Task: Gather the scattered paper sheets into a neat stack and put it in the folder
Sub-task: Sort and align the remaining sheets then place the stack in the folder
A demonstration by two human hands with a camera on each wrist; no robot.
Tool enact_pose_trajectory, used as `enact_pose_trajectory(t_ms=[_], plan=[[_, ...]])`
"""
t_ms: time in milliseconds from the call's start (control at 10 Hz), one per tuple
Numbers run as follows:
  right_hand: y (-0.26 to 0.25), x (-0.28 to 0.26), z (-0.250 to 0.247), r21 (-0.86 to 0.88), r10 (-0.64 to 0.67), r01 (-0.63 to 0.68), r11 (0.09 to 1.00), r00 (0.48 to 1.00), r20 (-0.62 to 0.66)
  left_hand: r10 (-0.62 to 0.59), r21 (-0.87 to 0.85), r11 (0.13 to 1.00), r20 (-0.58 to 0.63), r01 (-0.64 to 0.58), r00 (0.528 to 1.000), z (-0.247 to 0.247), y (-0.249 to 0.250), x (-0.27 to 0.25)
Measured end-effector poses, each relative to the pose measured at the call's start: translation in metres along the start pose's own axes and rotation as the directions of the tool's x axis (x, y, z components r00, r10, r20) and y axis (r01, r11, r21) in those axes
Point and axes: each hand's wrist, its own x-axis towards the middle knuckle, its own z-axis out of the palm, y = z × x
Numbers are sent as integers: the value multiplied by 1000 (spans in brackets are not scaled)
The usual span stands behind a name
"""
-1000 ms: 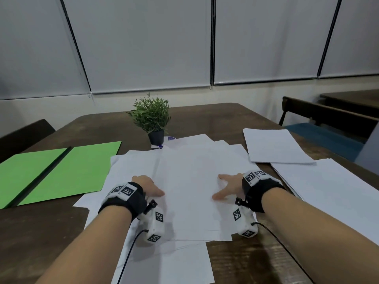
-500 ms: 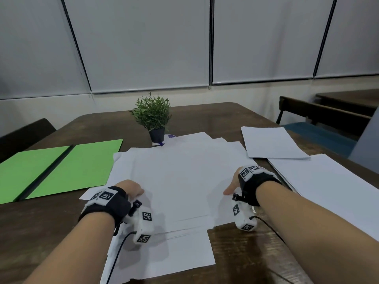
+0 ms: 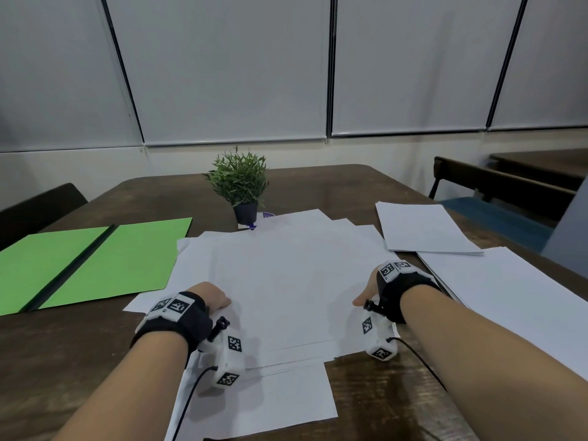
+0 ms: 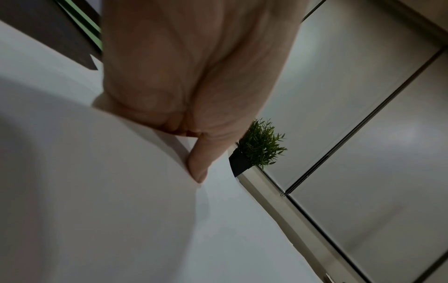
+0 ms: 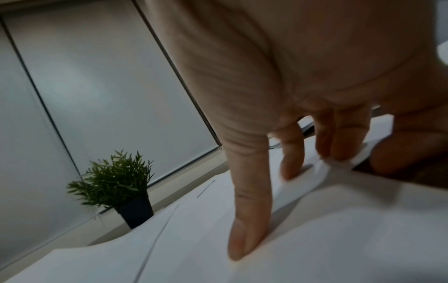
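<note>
The brown wooden counter [image 3: 366,186] carries everything. The largest thing on it is the loose spread of white paper sheets [image 3: 286,281], fanned across the middle and reaching the near edge, corners not yet squared. Two more lots of paper lie toward the right edge: a big sheet [image 3: 509,297] at the near right and a smaller pile [image 3: 423,227] behind it. The open green folder [image 3: 95,262] lies flat by the left edge, just beside the spread and overlapped at its corner by a sheet. A small potted plant [image 3: 240,186] stands past the far edge of the spread.

The spread sits between the two hands, its long axis running from the near edge toward the plant. The left hand [image 3: 213,297] presses on its left margin with its fingers tucked under a lifted sheet edge and its thumb [image 4: 201,162] on top, so its grip is a pinch on paper. The right hand [image 3: 369,289] rests on the right margin with straight fingers [image 5: 247,220] pressing down, so its grip is wide. The left hand is nearer the folder. The coming squeeze inward likely turns on both hands pushing toward each other across the short axis.
</note>
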Motion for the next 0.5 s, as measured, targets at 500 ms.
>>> enact_pose_trajectory(t_ms=[500], plan=[[-5,-2,0,-71,-39,37,997,999,-16,40,-43,998,-75,-44,996,-7,9,-17]])
